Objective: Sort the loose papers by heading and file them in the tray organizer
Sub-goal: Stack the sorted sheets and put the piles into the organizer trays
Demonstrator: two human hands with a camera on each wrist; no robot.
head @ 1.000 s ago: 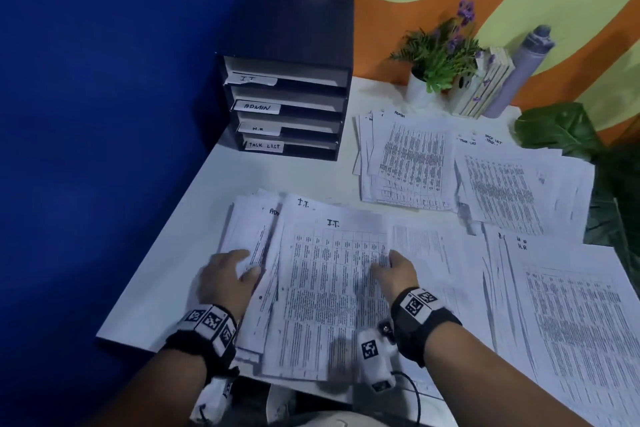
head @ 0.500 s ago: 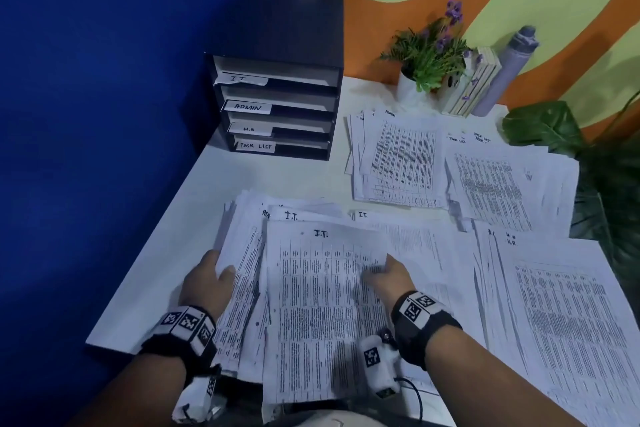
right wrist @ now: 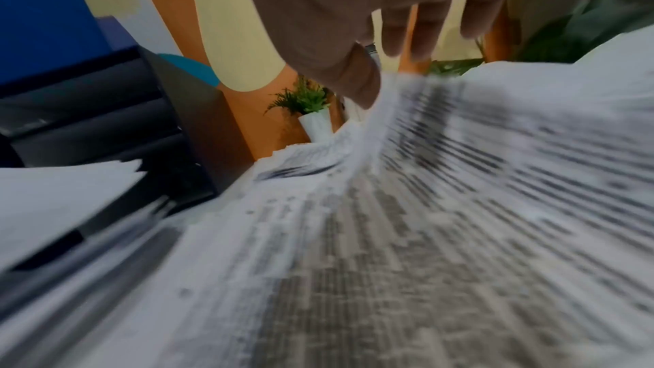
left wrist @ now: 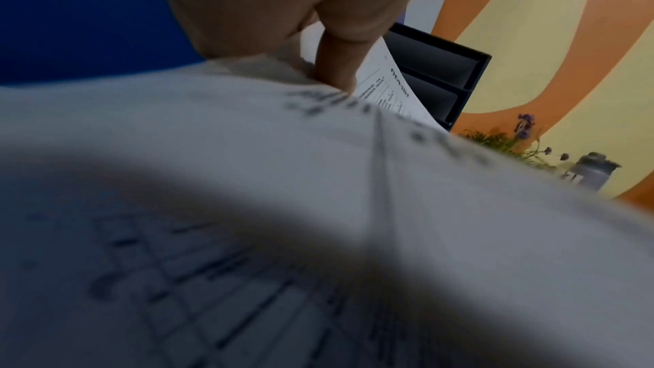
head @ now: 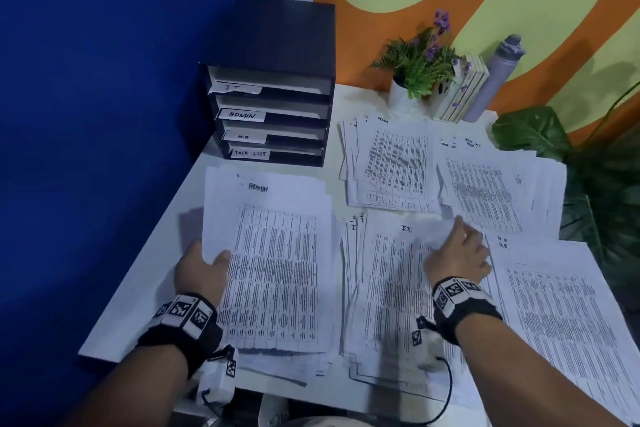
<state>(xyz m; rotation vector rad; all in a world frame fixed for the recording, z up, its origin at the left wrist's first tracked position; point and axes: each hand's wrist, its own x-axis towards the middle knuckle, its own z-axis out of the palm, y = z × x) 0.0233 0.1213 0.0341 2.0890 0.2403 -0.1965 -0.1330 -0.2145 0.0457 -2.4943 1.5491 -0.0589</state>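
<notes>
Mid-sort, judging by the layout: left hand [head: 201,274] pinching the left edge of a sheaf headed ADMIN [head: 273,253], thumb on top and fingers beneath, lifted just off the white surface [head: 145,274] in front of the tray organizer [head: 273,107]. Right hand [head: 457,256] reaching over the I.T. pile [head: 384,288] toward the sheets beyond, fingers loosely spread and blurred; whether anything is caught under the thumb, cannot tell. Next move, probably: carry the ADMIN sheaf either to the far ADMIN pile [head: 391,166] or straight into the second slot, which calls for squaring the edges and keeping the stack level so it slides in without snagging. Counted: four slots in the organizer, labelled I.T., ADMIN, H.R. and TASK LIST from top to bottom; five paper groups in sight, namely the held sheaf, I.T., far ADMIN, the task list pile [head: 485,191] and the H.R. pile [head: 561,315]. Sheets per pile too many to count.
</notes>
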